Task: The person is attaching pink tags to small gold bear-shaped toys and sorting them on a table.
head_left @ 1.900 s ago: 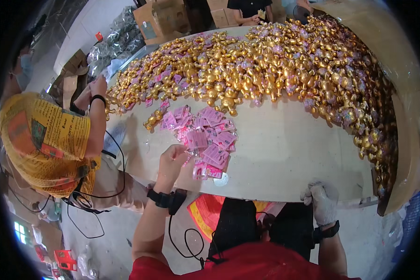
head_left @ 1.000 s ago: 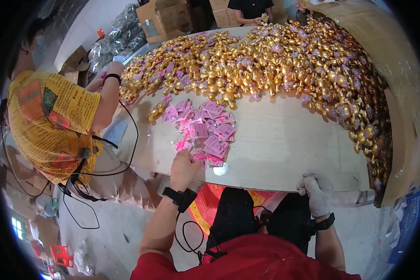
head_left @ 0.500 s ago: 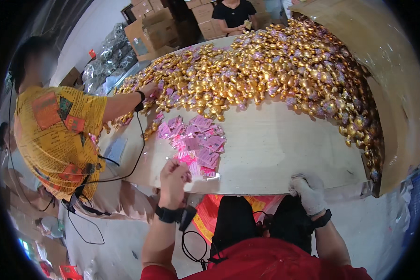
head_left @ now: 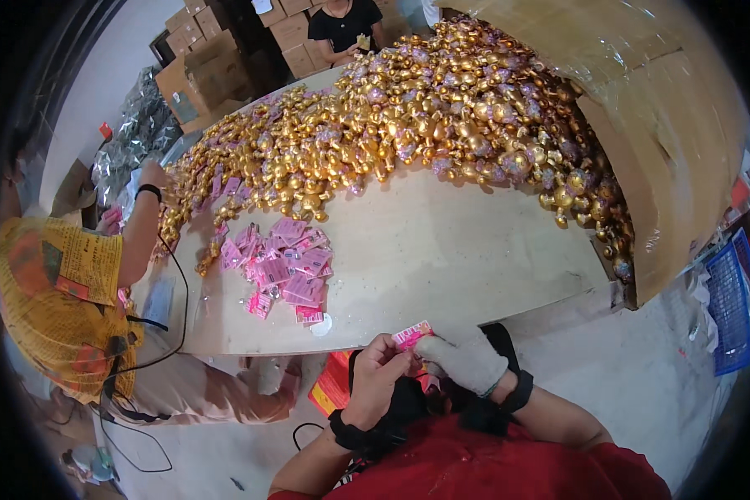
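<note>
Just over the table's near edge, a small pink-and-white printed packet (head_left: 412,335) is between my two hands. My left hand (head_left: 377,379), bare, pinches its left end with closed fingers. In a pale work glove, my right hand (head_left: 472,360) closes on the right end, its fingertips partly hidden. A loose heap of similar pink packets (head_left: 285,262) lies on the pale table (head_left: 450,242), to the left and beyond my hands. Farther back rises a big mound of shiny gold, rounded pieces (head_left: 425,112), some with clear or purplish wrapping.
At the left, a co-worker in a yellow patterned shirt (head_left: 58,292) reaches toward the mound. Another person in black (head_left: 346,32) sits behind it. Cardboard (head_left: 667,175) walls the right side, near a blue crate (head_left: 729,304). Silvery bags (head_left: 137,125) and a carton (head_left: 208,79) stand back left.
My left hand has come from the packet heap toward my body, now with a pink packet. The gloved right hand has moved left to meet it. The view has shifted right.
</note>
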### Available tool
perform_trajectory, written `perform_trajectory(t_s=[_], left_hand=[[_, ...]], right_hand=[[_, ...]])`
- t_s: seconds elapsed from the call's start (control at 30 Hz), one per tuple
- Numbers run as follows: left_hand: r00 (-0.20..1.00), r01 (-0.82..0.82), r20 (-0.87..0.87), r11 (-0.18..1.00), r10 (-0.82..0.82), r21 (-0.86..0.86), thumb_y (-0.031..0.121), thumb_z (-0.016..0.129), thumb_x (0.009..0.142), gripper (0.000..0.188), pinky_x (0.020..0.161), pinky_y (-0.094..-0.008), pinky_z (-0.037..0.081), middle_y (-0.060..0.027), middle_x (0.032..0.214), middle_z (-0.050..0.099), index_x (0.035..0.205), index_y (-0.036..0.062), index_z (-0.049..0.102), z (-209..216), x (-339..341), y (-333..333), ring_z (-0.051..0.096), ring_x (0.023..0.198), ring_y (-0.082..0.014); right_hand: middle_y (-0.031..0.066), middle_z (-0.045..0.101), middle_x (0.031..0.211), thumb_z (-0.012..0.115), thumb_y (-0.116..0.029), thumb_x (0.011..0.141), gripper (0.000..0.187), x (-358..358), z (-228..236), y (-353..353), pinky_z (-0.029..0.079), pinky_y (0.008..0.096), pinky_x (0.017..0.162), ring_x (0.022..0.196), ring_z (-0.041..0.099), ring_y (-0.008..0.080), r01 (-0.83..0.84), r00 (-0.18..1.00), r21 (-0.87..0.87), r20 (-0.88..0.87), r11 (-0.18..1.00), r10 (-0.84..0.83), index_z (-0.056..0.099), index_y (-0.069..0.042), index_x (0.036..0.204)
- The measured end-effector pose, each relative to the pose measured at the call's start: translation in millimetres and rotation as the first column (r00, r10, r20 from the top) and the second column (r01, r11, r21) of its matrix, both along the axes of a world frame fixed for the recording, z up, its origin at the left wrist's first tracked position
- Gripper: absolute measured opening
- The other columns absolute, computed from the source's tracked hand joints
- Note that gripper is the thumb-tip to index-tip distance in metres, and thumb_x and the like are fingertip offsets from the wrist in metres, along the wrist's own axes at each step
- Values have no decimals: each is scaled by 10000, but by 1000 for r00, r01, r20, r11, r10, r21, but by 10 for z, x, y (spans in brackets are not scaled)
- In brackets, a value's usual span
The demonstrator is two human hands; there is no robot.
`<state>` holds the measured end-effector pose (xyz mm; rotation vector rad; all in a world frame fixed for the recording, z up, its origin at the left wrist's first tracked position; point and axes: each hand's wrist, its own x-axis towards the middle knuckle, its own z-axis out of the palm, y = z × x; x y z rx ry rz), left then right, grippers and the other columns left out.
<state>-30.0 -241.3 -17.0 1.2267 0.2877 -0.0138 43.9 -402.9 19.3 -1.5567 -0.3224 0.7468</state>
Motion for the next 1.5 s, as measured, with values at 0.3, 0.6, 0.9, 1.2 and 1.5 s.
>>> perform_trajectory(t_s=[0.3, 0.6, 0.9, 1.2, 1.5], left_hand=[[996, 90, 29, 975, -86, -205, 68, 540, 902, 330, 833, -298, 500, -100, 1116, 596, 1218, -21, 503, 154, -72, -43, 590, 971, -149], [998, -22, -58, 928, 0, -372, 118, 579, 919, 227, 765, -272, 494, -51, 949, 604, 1115, 5, 556, 110, 16, -17, 583, 823, -119], [988, -144, 66, 989, 143, 20, 44, 622, 879, 55, 601, -222, 447, -16, 752, 577, 924, 22, 600, 152, 125, 193, 537, 641, -84], [976, 2, 155, 724, -150, 690, 61, 680, 839, 96, 601, -207, 446, 0, 743, 612, 867, -7, 618, 548, 71, -20, 550, 661, -57], [956, 216, 49, 809, -289, 547, 80, 689, 823, 124, 668, -289, 515, -118, 839, 667, 908, 6, 637, 536, 147, -292, 656, 725, -193]], right_hand=[[100, 661, 930, 597, -187, 856, 354, 68, 31, -173, 499, 292, 732, 814, 624, 160, -138, 990, -38, 32, 990, 139, 611, -29, 1173], [119, 651, 873, 614, -241, 842, 364, 62, 74, -158, 495, 310, 693, 765, 619, 178, -211, 974, -112, 56, 971, 218, 609, -26, 1136], [77, 639, 788, 651, -202, 826, 320, 60, -5, -199, 493, 305, 638, 704, 602, 147, -184, 983, -150, -8, 971, 185, 618, 1, 1071], [195, 554, 1225, 750, -275, 730, 662, 27, 186, -309, 457, 372, 942, 1116, 569, 298, 8, 653, -176, 746, 984, 128, 499, -14, 1284], [218, 542, 1252, 639, -58, 760, 724, -85, 45, -248, 479, 385, 909, 1094, 580, 350, -146, 837, -21, 531, 989, 134, 344, -46, 1421]])
